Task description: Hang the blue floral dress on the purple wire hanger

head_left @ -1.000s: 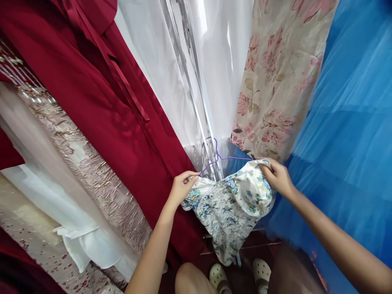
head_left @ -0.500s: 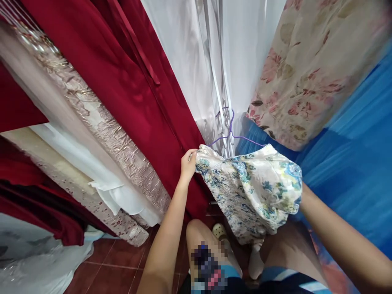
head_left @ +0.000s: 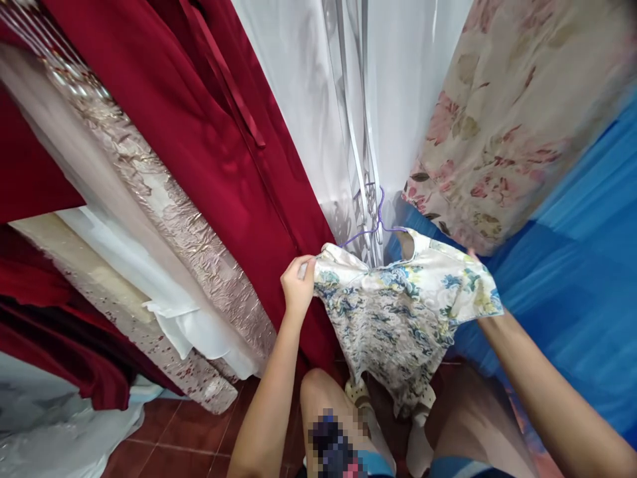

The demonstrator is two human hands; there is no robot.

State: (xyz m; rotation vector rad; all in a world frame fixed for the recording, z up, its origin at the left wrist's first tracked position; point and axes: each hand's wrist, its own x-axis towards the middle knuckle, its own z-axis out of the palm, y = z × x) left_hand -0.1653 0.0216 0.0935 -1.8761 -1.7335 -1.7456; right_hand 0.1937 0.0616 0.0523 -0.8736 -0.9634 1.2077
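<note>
A short-sleeved floral blouse (head_left: 388, 312), cream with blue, green and yellow flowers, hangs spread out before me on a purple hanger (head_left: 379, 222). My left hand (head_left: 298, 285) is closed, pinching the edge of its left sleeve between thumb and fingers. Behind the right sleeve is my right hand (head_left: 472, 253); only a fingertip shows above the shoulder edge, and the wrist comes out below the sleeve's hem. How its other fingers lie is hidden by the cloth. Part of the hanger's right arm is covered by the blouse.
White ribbons (head_left: 365, 153) hang down behind the hanger. Dark red fabric (head_left: 239, 172) and beaded pink-beige fabric (head_left: 169, 206) hang at left. Pink-flowered cloth (head_left: 492, 153) and blue tulle (head_left: 562, 265) hang at right. Below are my legs and a red tiled floor (head_left: 174, 431).
The blouse's right side has been opened out flatter, its sleeve now stretched to the right. A right fingertip has come into view. My left hand has shifted slightly left and down.
</note>
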